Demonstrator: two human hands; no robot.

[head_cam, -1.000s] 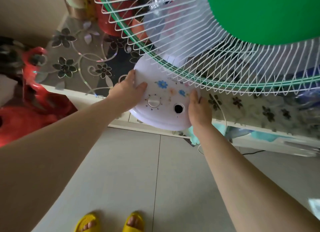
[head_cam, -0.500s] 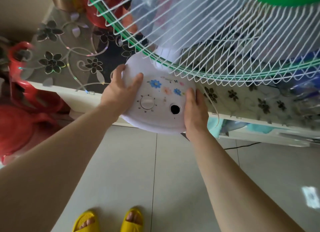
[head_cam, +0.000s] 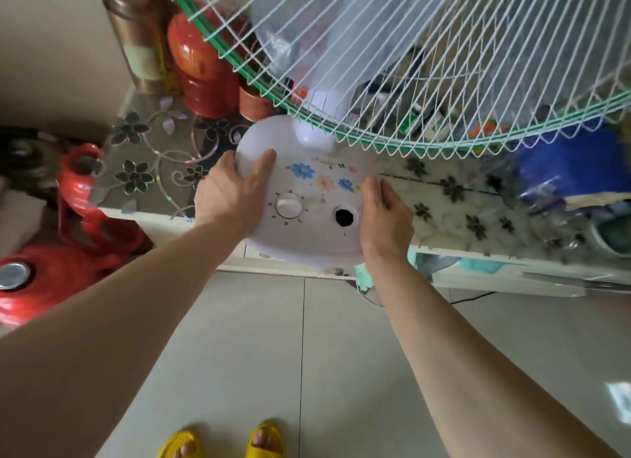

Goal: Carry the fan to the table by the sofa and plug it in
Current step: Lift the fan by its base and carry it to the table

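The fan has a round white base (head_cam: pixel 309 198) with painted flowers, a timer knob and an empty round hole, and a white wire cage (head_cam: pixel 409 64) with a green rim. My left hand (head_cam: pixel 228 194) grips the base's left edge, thumb on top. On the opposite edge my right hand (head_cam: pixel 386 218) holds the base. The base overhangs the front edge of a table (head_cam: pixel 146 170) covered in a flowered glass-like sheet. I cannot tell whether the base rests on the table. A dark cord (head_cam: pixel 471 297) lies on the floor under the table; no plug shows.
Red jars (head_cam: pixel 201 64) and a copper flask (head_cam: pixel 140 47) stand at the table's back left. Red plastic bags (head_cam: pixel 44 276) lie left of the table. A blue bag (head_cam: pixel 573 163) and clutter fill the right side. Pale floor tiles (head_cam: pixel 259 355) and my yellow slippers are below.
The view has tilted down and the fan's green hub has left the frame. Both hands keep the same hold on the base, which sits a little further over the table.
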